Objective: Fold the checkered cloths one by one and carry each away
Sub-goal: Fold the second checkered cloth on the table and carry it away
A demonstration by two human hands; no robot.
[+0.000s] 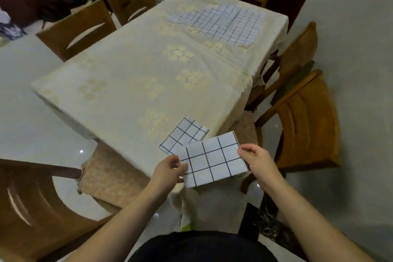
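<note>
while pinched at its left edge by left hand point(170, 168) and at its right edge by right hand point(256, 160), folded cloth point(212, 159) hangs over near table point(127, 74) corner, partly overlapping second folded cloth point(182, 135); unfolded cloths point(223, 22) far end.

White cloths with black grid lines on a cream table cover.
The folded cloth point(213, 160) at lower centre, a second one point(184, 135) just above it and the spread cloths point(225, 23) at upper right share that check; the tablecloth point(138, 66) bears pale yellow flower clusters; the chairs point(306, 121) are brown.
</note>
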